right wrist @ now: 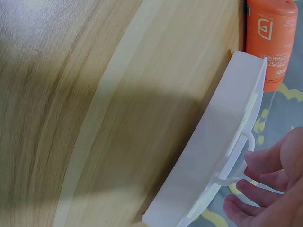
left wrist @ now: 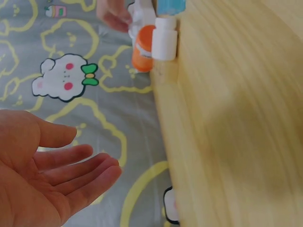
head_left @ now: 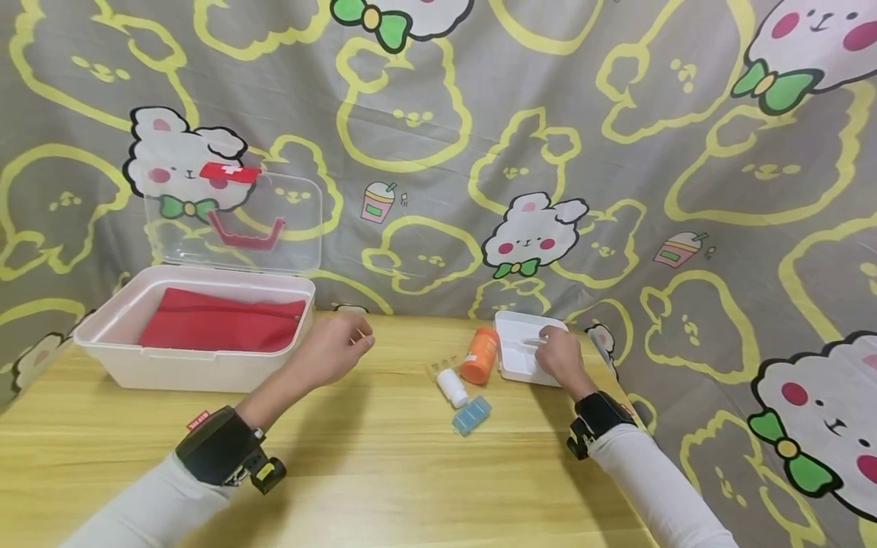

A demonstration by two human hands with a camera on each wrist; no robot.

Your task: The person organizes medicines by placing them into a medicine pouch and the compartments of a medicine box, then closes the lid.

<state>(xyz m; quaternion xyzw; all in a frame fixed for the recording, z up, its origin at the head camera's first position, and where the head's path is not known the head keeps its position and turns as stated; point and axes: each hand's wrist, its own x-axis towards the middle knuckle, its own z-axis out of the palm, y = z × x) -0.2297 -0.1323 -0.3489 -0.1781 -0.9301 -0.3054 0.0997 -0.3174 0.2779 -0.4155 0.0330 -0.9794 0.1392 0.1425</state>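
At the table's far right, a shallow white box (head_left: 512,371) lies by the cloth, a thin handle (right wrist: 251,142) standing up from it. My right hand (head_left: 560,356) pinches that handle between thumb and forefinger, the other fingers loosely bent. An orange bottle (head_left: 481,355) stands just left of the white box. In front of it lie a small white bottle (head_left: 452,387) and a blue pill case (head_left: 472,415). My left hand (head_left: 334,348) hovers over the table, palm empty and fingers relaxed, beside a large translucent box (head_left: 185,371).
The large box has its clear lid (head_left: 294,198) raised against the patterned cloth (head_left: 425,251). A red zipped pouch (head_left: 219,323) is inside. A small yellowish clear piece (head_left: 441,367) lies by the white bottle. The wooden table (head_left: 384,472) ends at the cloth.
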